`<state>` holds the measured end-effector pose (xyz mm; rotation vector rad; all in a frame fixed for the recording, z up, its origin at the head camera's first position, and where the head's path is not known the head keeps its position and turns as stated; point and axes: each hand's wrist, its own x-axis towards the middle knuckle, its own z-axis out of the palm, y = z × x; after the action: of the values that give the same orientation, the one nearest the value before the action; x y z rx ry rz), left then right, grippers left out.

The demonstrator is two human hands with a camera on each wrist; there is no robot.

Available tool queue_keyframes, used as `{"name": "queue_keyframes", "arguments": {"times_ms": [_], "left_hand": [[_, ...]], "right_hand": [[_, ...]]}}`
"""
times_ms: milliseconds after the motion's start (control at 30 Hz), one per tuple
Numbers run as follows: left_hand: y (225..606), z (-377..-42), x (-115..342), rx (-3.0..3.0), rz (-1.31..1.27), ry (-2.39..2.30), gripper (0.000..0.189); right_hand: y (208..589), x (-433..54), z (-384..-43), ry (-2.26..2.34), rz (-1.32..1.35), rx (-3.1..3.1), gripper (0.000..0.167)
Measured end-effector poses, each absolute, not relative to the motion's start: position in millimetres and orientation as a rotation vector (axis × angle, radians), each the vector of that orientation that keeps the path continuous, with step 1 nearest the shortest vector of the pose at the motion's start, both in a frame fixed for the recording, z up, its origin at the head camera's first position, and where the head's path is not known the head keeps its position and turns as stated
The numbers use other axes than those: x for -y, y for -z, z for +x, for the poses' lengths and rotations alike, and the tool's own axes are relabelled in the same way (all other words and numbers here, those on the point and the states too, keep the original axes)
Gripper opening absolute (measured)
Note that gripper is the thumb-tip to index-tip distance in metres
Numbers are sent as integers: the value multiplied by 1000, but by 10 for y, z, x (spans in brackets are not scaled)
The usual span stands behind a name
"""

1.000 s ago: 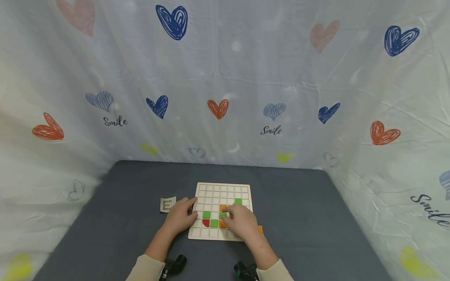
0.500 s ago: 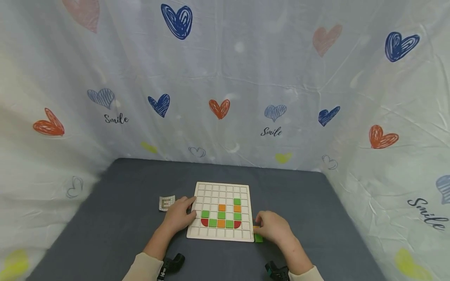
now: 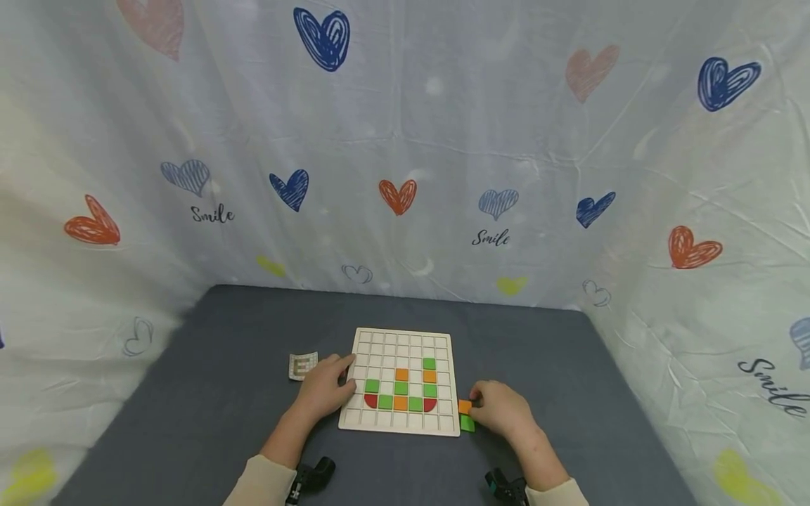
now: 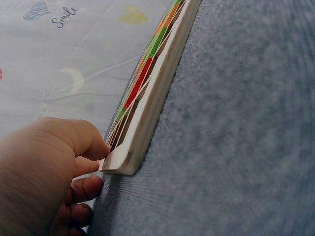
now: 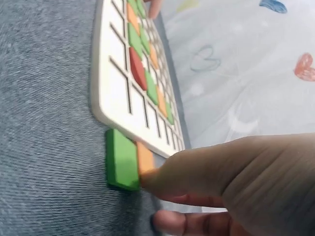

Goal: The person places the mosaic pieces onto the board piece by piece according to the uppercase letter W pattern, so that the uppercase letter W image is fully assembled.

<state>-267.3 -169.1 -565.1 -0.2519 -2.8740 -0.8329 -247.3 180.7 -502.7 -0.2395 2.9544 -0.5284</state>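
Observation:
A pale wooden grid board (image 3: pixel 399 422) lies on the table, with green, orange and rounded red tiles in some of its squares. My left hand (image 3: pixel 324 388) rests at its left edge, index finger and thumb spread along it. In the left wrist view the thumb (image 4: pixel 91 140) lies at the board's corner, the other fingers bent below. To the right of the board, my right hand (image 3: pixel 503 407) pinches an orange tile (image 3: pixel 465 407) with its thumb at the tile's edge; the fingertip opposite is hidden. A green tile (image 5: pixel 123 160) sits right beside the orange one.
A small card (image 3: pixel 302 365) printed with a grid and pattern lies left of the board, near the left hand. Dark grey cloth (image 3: pixel 538 337) covers the table. A white curtain (image 3: pixel 430 126) with printed hearts stands behind and on both sides.
My right hand has moved from over the board to the tiles at its right, then slightly further right, uncovering the orange tile. The left hand stays at the board's edge.

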Motion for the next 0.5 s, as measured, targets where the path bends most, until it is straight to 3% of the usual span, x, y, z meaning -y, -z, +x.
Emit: {"name": "queue_keyframes", "arguments": {"times_ms": [500], "left_hand": [[5646,-2672,1698,2880,-275,858,53]], "right_hand": [[5061,-1833,-2518,491,-375,-3073,17]]}}
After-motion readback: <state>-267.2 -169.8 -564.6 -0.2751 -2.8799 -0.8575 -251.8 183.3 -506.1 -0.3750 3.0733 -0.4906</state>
